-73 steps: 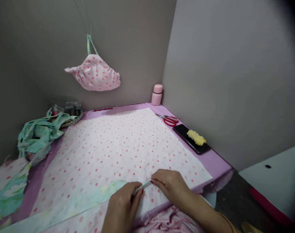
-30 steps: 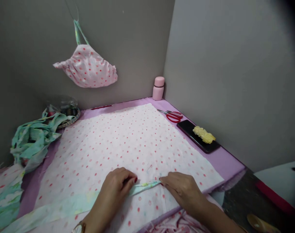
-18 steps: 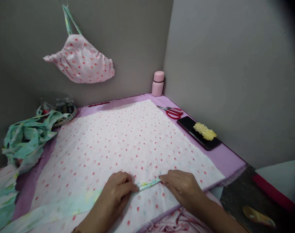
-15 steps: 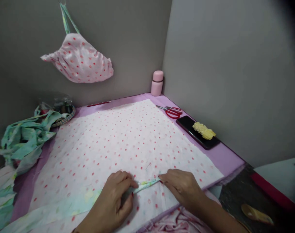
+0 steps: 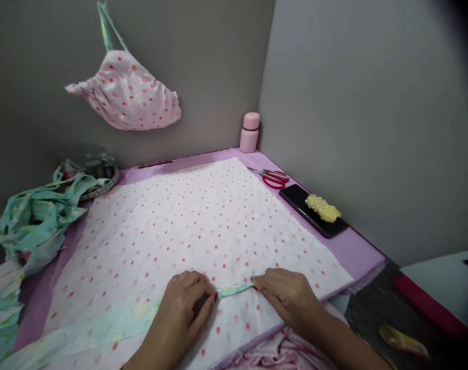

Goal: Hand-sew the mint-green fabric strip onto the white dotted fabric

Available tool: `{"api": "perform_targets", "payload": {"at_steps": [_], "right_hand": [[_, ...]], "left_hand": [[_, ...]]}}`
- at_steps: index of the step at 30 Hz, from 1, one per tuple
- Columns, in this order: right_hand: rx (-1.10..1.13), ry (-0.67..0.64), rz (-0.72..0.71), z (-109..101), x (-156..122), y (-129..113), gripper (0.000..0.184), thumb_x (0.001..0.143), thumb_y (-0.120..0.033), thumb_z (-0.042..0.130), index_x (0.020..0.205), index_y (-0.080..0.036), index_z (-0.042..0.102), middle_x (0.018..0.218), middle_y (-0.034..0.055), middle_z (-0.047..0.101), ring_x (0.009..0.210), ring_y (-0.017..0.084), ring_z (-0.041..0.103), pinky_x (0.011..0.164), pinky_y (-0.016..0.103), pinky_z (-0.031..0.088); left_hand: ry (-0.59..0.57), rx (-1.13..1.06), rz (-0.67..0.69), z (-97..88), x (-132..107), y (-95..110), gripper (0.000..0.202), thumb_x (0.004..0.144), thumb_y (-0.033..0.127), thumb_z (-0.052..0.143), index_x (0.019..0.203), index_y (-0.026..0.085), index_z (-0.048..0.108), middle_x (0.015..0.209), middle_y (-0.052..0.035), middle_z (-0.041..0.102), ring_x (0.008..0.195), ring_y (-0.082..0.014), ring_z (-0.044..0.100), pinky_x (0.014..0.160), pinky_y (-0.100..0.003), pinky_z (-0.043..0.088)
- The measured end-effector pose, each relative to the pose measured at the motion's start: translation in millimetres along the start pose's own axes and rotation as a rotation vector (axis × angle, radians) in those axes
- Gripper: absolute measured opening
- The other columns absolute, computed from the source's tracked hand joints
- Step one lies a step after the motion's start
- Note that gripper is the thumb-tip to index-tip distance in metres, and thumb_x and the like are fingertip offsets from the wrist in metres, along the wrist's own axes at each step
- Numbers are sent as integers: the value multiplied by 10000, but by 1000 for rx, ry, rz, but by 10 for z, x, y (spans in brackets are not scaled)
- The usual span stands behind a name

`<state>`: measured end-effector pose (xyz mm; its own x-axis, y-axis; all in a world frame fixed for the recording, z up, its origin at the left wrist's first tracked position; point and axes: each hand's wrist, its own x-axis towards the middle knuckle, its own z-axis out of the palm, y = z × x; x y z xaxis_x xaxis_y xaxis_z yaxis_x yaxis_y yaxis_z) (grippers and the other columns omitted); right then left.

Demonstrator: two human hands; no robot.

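Observation:
A narrow folded strip of green and yellow printed fabric (image 5: 235,290) stretches between my two hands. My left hand (image 5: 191,303) pinches it between thumb and index finger, while my right hand (image 5: 285,295) grips its right end with closed fingers. Left of my left hand the same strip lies wider and unfolded, trailing toward the lower left. Beneath both hands spreads a white cloth with red and pink dots (image 5: 187,221), flat over the purple table cover (image 5: 357,246).
Red-handled scissors (image 5: 274,177) and a black phone (image 5: 297,198) bearing a yellow scrunched item (image 5: 322,206) lie along the right edge. A pink bottle (image 5: 249,133) stands in the corner. Green fabric strips (image 5: 41,210) heap at left by a basket (image 5: 103,187). A dotted pouch-like piece (image 5: 129,97) hangs above.
My left thumb has come up to meet the index finger, closing on the strip. The strip between my hands now looks narrower and more neatly folded. My right hand has stayed in place.

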<state>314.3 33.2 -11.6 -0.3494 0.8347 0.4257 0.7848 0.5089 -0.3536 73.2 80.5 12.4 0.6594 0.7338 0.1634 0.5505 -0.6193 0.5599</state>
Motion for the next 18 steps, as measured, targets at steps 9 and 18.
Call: {"api": "perform_targets", "payload": {"at_steps": [9,18], "right_hand": [[-7,-2,9,2,-10,1,346,959,-199,330,838,-157,651,635,31,606,593,129,559,562,235,392],[-17,-25,13,-1,4,-4,359,966,-199,317,836,-149,648,631,37,593,596,138,555,561,249,391]], "left_hand": [[21,54,57,61,-8,-20,224,847,88,456,897,244,610,803,-26,606,744,-191,550,657,-356,386],[18,50,89,15,-4,45,228,802,88,478,911,225,624,842,-35,631,764,-195,561,689,-365,395]]}}
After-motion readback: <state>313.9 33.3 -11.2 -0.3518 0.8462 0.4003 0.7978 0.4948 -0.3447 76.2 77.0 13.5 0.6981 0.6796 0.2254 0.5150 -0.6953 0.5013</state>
